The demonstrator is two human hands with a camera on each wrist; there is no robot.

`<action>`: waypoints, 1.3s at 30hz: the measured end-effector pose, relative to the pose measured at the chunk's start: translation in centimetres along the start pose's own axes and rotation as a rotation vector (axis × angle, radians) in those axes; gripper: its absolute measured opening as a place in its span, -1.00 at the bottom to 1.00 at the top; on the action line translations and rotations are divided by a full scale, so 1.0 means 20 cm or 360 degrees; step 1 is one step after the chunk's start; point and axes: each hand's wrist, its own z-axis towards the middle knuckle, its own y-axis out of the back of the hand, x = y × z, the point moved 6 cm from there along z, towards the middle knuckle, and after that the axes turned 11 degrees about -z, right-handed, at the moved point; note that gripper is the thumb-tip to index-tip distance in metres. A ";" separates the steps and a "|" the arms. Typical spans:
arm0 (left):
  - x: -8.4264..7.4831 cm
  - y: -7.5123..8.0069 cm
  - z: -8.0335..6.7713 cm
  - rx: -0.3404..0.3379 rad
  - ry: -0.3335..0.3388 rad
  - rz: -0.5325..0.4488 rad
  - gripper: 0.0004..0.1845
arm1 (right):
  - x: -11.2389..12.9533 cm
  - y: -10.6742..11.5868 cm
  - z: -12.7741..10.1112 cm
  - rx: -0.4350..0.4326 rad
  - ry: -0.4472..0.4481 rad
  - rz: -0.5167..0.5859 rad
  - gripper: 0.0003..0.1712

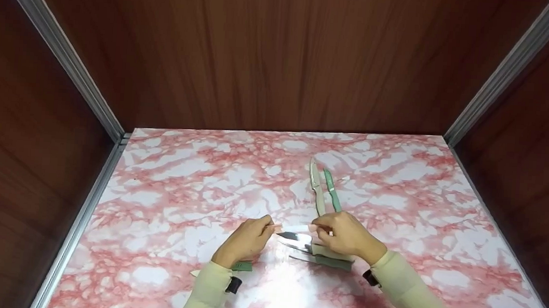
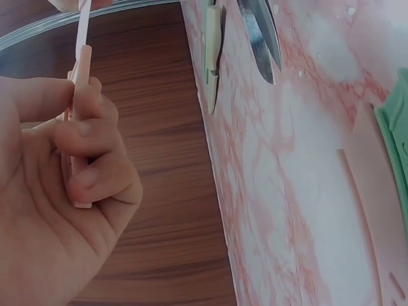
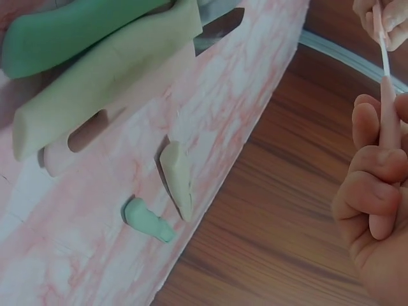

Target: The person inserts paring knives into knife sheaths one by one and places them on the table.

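My right hand (image 1: 346, 234) grips the pink handle (image 3: 389, 115) of a small knife, fingers curled round it. Its thin white blade (image 1: 294, 228) spans the gap between my hands. With my left hand (image 1: 247, 239) I hold a slim pink sheath (image 2: 83, 67) between thumb and curled fingers, at the blade's far end. How deep the blade sits in the sheath is hidden. Just below my right hand lie a cream-handled knife (image 1: 330, 252) with a bare shiny blade and a dark green-handled knife (image 1: 333, 263). A green sheath (image 1: 242, 266) lies by my left wrist.
Beyond my right hand, a cream knife (image 1: 318, 191) and a smaller green knife (image 1: 332, 192) lie side by side. A flat pale pink piece (image 2: 373, 172) lies beside the green sheath. Brown wood panels (image 1: 281, 58) wall the marbled table (image 1: 180, 191) at back and sides.
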 end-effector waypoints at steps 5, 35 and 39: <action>-0.01 -0.01 0.00 -0.0018 -0.0007 0.0047 -0.74 | 0.02 0.01 0.00 -0.0040 0.0069 -0.0018 -0.85; -0.04 -0.02 0.00 -0.0003 0.0005 -0.0065 -0.72 | 0.05 -0.02 0.03 -0.0014 0.0085 -0.0004 -0.81; -0.05 -0.03 0.01 -0.0001 0.0008 -0.0035 -0.72 | 0.05 -0.02 0.03 0.0005 0.0070 0.0014 -0.81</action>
